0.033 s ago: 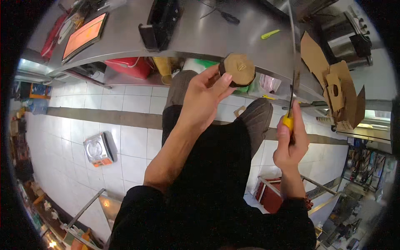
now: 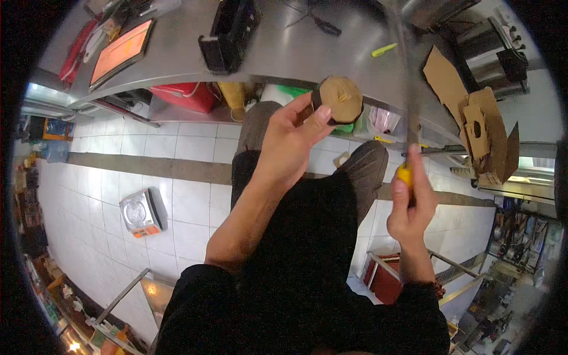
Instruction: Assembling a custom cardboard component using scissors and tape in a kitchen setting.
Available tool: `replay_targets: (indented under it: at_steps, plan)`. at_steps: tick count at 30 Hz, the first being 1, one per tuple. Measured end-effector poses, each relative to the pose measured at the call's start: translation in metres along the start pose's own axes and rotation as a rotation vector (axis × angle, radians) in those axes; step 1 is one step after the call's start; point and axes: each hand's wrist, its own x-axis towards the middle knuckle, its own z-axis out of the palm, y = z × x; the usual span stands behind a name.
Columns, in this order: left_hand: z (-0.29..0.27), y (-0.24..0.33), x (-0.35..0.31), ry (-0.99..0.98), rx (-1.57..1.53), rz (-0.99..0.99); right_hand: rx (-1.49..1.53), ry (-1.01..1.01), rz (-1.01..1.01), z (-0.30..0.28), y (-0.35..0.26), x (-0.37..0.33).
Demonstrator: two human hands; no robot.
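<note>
A round, thick tan disc (image 2: 341, 99) with a dark band around its side is pinched between the thumb and fingers of my left hand (image 2: 288, 137). Its pale face is turned up, with a small raised mark in the middle. My right hand (image 2: 413, 207) is closed around the yellow handle (image 2: 404, 175) of a long, narrow metal-bladed tool, perhaps a knife. The blade (image 2: 408, 89) points away from me, blurred, and stands apart from the disc to its right. Both hands are above my lap, near the bench's front edge.
On the metal bench (image 2: 284, 50) are a tablet (image 2: 122, 53), a black holder (image 2: 228, 41), a yellow-green cutter (image 2: 384, 49) and torn cardboard (image 2: 473, 118). A red bin (image 2: 184, 96) sits beneath. Behind me on the left, a boxed item (image 2: 140, 213) lies on the tiled floor.
The long blade has swung slightly left at its far end and is more blurred. My left hand and the disc have hardly moved.
</note>
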Motion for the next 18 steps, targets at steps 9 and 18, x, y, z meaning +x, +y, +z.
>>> replay_targets:
  at_steps: [9,18]
  plan:
    - [0.004,0.004,-0.001,-0.034,0.128,0.102,-0.065,-0.089,-0.084,0.012,-0.001,0.006]
    - [0.002,0.005,0.0,-0.036,0.158,0.12,-0.016,-0.052,-0.129,0.014,0.005,0.005]
